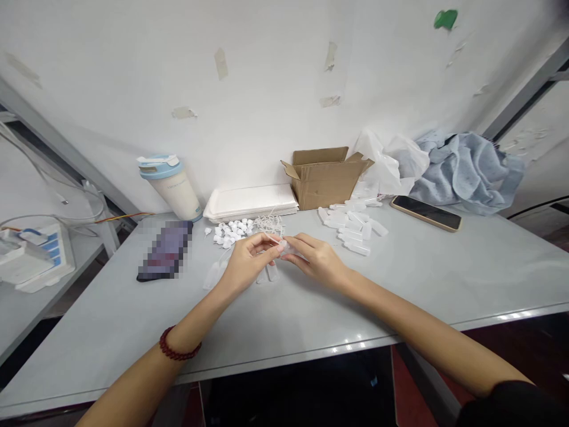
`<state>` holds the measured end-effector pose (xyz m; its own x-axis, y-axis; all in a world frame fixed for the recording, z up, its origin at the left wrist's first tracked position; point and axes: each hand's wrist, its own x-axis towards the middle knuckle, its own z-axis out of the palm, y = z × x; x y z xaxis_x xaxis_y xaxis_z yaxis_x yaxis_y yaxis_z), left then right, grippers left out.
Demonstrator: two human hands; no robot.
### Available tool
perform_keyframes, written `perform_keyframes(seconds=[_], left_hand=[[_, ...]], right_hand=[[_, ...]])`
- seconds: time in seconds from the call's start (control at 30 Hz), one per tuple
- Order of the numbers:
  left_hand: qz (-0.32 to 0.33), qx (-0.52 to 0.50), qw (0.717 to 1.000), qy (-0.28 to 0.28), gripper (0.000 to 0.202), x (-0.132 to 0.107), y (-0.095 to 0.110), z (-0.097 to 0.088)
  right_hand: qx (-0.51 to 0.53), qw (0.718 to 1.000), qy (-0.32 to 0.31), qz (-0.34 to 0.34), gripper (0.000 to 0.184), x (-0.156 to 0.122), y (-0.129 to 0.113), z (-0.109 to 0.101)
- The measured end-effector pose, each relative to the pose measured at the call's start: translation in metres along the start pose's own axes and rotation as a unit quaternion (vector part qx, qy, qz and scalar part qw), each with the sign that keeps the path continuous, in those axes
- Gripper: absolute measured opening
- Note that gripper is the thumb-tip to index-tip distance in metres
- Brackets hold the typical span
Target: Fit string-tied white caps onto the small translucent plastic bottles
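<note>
Over the middle of the table, my left hand (249, 260) and my right hand (320, 258) meet fingertip to fingertip. My right hand is closed on a small translucent plastic bottle (290, 250), partly hidden by the fingers. The left fingers pinch a small whitish piece with a thin tube (272, 238) at the bottle's end; its exact shape is too small to tell. Just beyond the left hand lie a heap of white caps (229, 232) and a pile of thin clear tubes (272, 223). Several bottles (272, 271) lie under and beside that hand. More loose bottles (351, 224) are spread beyond my right hand.
Along the wall stand a tumbler (171, 188), a white stack (253, 200), an open cardboard box (326, 181), a plastic bag (386, 160) and bunched blue cloth (471, 169). A phone (427, 213) lies at right, a partly pixelated dark phone-like object (166, 250) at left.
</note>
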<state>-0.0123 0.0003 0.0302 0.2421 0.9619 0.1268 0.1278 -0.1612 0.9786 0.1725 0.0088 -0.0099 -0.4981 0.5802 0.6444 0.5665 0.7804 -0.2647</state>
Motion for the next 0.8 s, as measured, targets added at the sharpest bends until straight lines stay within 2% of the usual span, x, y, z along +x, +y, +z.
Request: perform_keyframes(seconds=[0.17,0.4,0.53,0.8], left_hand=[[0.004,0.007,1.0,-0.004,0.018,0.001,-0.005,0.0],[0.005,0.029,1.0,-0.006,0.016,0.0,0.0,0.0],[0.004,0.033,0.999,0.003,0.017,-0.001,0.001,0.001],[-0.028,0.0,1.0,-0.007,0.029,0.002,0.0,-0.003]], right_hand=[[-0.009,1.0,0.017,0.003,0.033,-0.001,-0.001,0.0],[0.008,1.0,0.011,0.014,0.029,0.0,-0.004,-0.001],[0.06,0.997,0.036,0.033,0.028,0.001,-0.006,-0.001],[0.23,0.955,0.021,0.186,0.029,0.006,-0.013,-0.009]])
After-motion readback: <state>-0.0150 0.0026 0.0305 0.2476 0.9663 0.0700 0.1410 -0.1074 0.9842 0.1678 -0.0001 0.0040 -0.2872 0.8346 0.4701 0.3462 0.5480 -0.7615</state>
